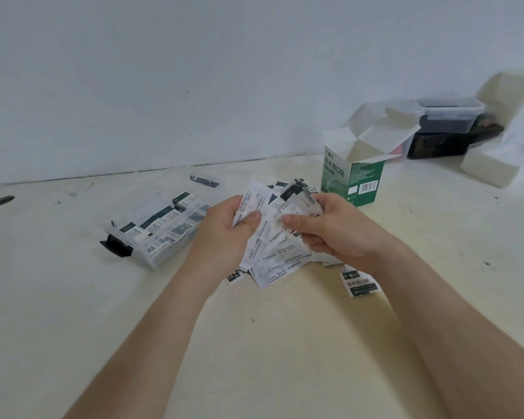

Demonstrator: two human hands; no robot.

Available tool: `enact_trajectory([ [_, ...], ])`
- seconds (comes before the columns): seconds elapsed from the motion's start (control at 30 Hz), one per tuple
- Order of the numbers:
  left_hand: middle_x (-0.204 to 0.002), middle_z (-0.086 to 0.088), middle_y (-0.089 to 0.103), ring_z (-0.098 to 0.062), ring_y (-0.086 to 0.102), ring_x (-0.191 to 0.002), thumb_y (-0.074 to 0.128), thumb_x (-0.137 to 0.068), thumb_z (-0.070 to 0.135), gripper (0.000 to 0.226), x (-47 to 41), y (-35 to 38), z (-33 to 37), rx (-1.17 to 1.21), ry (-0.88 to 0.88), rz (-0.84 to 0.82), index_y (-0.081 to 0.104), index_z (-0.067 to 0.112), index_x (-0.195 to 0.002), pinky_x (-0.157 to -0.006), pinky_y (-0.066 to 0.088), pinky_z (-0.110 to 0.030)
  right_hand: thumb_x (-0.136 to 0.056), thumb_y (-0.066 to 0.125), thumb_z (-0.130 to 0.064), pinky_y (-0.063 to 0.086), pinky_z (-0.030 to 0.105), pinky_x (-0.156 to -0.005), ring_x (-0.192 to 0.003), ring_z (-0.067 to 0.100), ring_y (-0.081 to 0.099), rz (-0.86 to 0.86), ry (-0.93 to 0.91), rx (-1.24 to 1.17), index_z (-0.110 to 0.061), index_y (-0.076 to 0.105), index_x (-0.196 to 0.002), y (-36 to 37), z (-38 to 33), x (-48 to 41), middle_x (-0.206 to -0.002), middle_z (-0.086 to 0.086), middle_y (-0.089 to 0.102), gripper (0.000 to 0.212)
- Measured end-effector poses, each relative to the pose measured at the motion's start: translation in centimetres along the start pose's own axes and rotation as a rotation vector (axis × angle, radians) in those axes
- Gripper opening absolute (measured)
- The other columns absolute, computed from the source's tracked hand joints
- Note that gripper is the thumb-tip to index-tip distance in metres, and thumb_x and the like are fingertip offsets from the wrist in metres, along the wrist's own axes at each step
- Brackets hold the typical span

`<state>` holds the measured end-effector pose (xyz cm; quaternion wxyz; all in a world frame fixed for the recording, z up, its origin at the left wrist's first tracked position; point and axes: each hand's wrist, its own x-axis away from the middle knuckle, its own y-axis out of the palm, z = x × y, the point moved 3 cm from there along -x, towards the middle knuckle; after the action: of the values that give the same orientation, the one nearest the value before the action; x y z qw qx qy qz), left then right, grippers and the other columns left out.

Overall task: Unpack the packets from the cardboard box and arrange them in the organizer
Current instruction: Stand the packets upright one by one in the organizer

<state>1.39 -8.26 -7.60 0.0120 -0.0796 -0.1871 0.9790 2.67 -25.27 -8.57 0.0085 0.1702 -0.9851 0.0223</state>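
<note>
Both hands hold a fanned bunch of white packets (270,237) with dark green printing above the table. My left hand (227,228) pinches the bunch's left side with thumb on top. My right hand (324,228) grips its right side. More packets lie on the table under the hands, and one lies face up (360,284) below my right wrist. The green and white cardboard box (356,176) stands upright behind my right hand with its top flaps open. The clear plastic organizer (161,228) with black latches lies left of my hands, with several packets inside.
A clear lidded container (449,113) sits on a black case (445,142) at the back right, beside white boxes (493,167). A wall runs along the table's far edge. A dark round hole (2,201) marks the table at far left.
</note>
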Motion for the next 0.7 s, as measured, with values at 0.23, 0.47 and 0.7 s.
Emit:
enact_trajectory([
  [0.23,-0.093,0.005,0.073,-0.010,0.066,-0.093,0.069,-0.081,0.011,0.012,0.0,-1.6,2.1,0.350,0.202,0.137,0.074,0.021,-0.085,-0.089,0.049,-0.031,-0.087,0.068,-0.006,0.021,0.019,-0.036,-0.040,0.009,0.024,0.141,0.021,-0.153,-0.013,0.048,-0.068,0.7,1.0,-0.6,-0.048,-0.006,0.034,0.028],
  [0.47,-0.103,0.023,0.070,0.010,0.059,-0.104,0.075,-0.079,0.017,0.020,0.1,-0.6,1.6,-0.034,0.209,-0.018,0.075,0.037,-0.080,-0.089,0.041,-0.010,-0.084,0.070,-0.003,0.019,0.020,-0.043,-0.046,0.007,0.028,0.104,0.000,-0.350,-0.015,0.055,-0.072,1.8,1.1,-0.4,-0.055,-0.006,0.040,0.023],
  [0.7,-0.062,-0.006,0.047,-0.014,0.041,-0.053,0.048,-0.099,0.032,0.038,-0.5,-0.8,0.7,-0.124,0.228,0.158,0.053,0.000,-0.079,-0.052,0.035,-0.029,-0.079,0.069,0.007,0.022,0.018,-0.041,-0.045,0.007,0.033,0.069,-0.067,-0.427,-0.012,0.059,-0.069,2.2,0.7,-0.5,-0.057,-0.002,0.052,0.023],
])
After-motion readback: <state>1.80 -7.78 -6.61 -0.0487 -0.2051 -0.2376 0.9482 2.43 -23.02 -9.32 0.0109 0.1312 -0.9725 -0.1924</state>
